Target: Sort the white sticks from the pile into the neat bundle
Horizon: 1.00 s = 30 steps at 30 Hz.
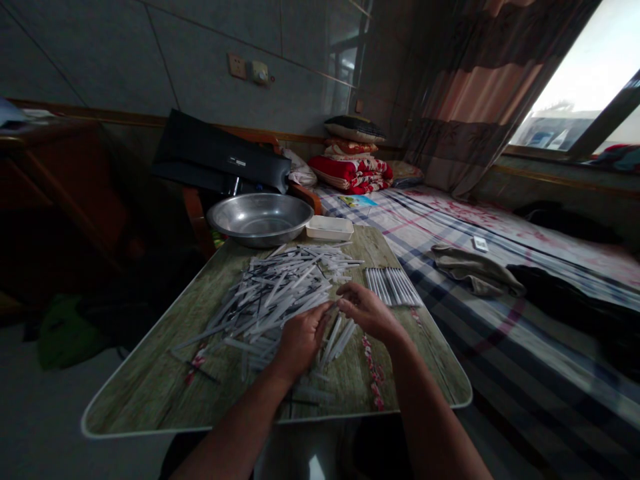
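Observation:
My left hand (301,337) and my right hand (369,312) meet over the table (165,393), fingertips pinched close together. Whatever lies between the fingers is too small and dim to make out. Just beyond and left of them spreads a loose pile of thin whitish tubes (280,287), with some dark thin sticks mixed in. A few tubes (343,341) lie beneath my right hand. Beyond its wrist, a neat row of white sticks with dark tips (393,287) lies side by side. One dark stick (203,372) rests apart near the left front.
At the table's far end stand a wide metal basin (260,233) and a shallow white tray (330,229). A bed with a checked sheet (415,233) adjoins on the right, with clothes (475,269) on it. A wooden cabinet (60,180) stands left.

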Motion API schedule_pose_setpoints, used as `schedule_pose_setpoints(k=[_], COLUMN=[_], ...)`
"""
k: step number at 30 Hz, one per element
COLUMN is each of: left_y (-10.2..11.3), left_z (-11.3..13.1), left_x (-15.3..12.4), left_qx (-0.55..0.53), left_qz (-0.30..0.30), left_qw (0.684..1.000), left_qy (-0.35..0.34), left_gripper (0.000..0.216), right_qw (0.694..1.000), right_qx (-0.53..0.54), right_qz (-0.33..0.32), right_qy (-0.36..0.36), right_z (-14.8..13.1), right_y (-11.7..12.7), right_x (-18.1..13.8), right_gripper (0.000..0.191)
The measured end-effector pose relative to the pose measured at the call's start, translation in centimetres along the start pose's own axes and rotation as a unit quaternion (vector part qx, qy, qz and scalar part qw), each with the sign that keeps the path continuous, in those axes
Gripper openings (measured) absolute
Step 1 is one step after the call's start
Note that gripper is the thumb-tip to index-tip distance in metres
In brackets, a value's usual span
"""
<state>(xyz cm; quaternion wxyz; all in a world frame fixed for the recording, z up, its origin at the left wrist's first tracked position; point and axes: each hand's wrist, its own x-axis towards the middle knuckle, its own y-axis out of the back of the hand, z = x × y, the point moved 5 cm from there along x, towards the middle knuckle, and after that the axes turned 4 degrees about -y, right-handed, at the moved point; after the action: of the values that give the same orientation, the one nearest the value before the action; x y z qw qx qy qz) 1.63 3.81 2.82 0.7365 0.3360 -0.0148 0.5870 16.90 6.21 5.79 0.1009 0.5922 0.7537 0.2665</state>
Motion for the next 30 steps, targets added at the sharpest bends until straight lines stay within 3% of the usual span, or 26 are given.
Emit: schedule_pose_setpoints(k=[3,8,12,16,20,24,27,30], left_y=[0.0,-0.5,-0.5,-0.5,-0.3,-0.2,-0.2,-0.3], left_z=[-0.2,-0.4,-0.3,-0.1,-0.1,0.0,0.0,0.0], left_x=[0.1,0.0,-0.1,-0.3,-0.2,-0.1,-0.1,-0.2], left_qx=[0.039,0.107,0.145,0.161,0.161,0.156,0.159,0.154], left_qz=[0.0,-0.001,0.008,0.018,0.033,0.028,0.025,0.024], left_qw=[0.999,0.993,0.986,0.981,0.979,0.982,0.981,0.982], left_qy=[-0.015,-0.051,-0.077,-0.109,-0.119,-0.107,-0.107,-0.105], left_gripper=[0.035,0.036,0.036,0.036,0.035,0.035,0.035,0.035], right_qw=[0.996,0.992,0.999,0.992,0.992,0.998,0.998,0.999], right_qx=[0.093,0.118,0.033,-0.108,-0.107,-0.003,0.063,0.04], right_qz=[-0.014,-0.017,-0.001,0.046,0.055,0.053,0.019,0.031], right_qy=[-0.004,-0.034,-0.021,0.04,0.023,0.014,0.011,0.011], right_z=[0.7,1.0,0.1,-0.9,-0.3,0.2,0.3,0.0], right_y=[-0.4,-0.4,0.0,0.1,-0.4,-0.3,-0.4,-0.2], right_x=[0.0,-0.1,-0.4,-0.7,-0.8,-1.0,-1.2,-1.3], right_gripper=[0.021,0.015,0.013,0.033,0.044,0.018,0.018,0.011])
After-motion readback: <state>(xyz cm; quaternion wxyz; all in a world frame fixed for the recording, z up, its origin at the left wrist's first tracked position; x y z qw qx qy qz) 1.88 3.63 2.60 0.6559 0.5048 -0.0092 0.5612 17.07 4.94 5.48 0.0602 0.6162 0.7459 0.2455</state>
